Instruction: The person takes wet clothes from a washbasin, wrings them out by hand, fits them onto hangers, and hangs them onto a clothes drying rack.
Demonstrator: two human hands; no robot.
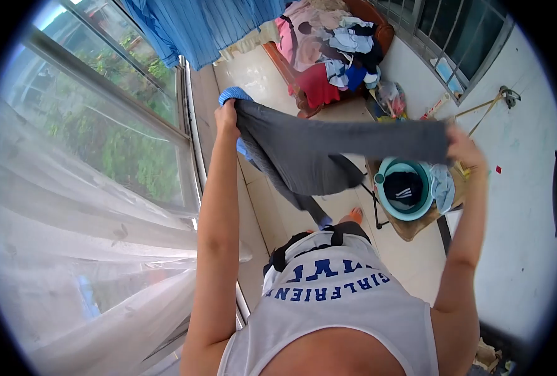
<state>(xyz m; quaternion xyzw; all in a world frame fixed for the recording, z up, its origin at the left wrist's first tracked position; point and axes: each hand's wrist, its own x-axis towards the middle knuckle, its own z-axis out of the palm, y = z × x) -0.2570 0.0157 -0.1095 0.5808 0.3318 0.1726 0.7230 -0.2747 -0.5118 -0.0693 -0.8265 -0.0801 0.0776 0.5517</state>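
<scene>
Both arms are raised and spread, with a gray garment (pixel 316 141) stretched between them, above the tiled floor (pixel 250 72). Left hand (pixel 227 117): fingers folded around the garment's edge, next to a blue striped part (pixel 234 94); grip looks firm. Right hand (pixel 467 149): blurred; fingers appear closed on the far end of one long gray section. Exact finger placement there cannot be told. The rest of the cloth sags in folds, one narrow end dangling toward the person's body.

Surroundings: a teal basin (pixel 386 205) sits on a low bench (pixel 411 230) below the right forearm, holding a dark cloth with white stripes (pixel 404 189). A pale blue cloth (pixel 442 189) lies over the basin's right side. Clothes pile (pixel 313 47) on a wooden seat farther off. A sheer white curtain (pixel 90 232) hangs left of the left arm.

Risks (judged):
1. Right-end slip. Cause: hold seems to be near the edge only; a hard tug could pull the cloth free.
2. Snag on the basin or bench corner. Cause: slack middle hangs close to both in this view; true clearance cannot be told. A catch might tip the basin.
3. Soiling. Cause: lowering the arms could let the dangling end brush the floor or the foot (pixel 356 215).
</scene>
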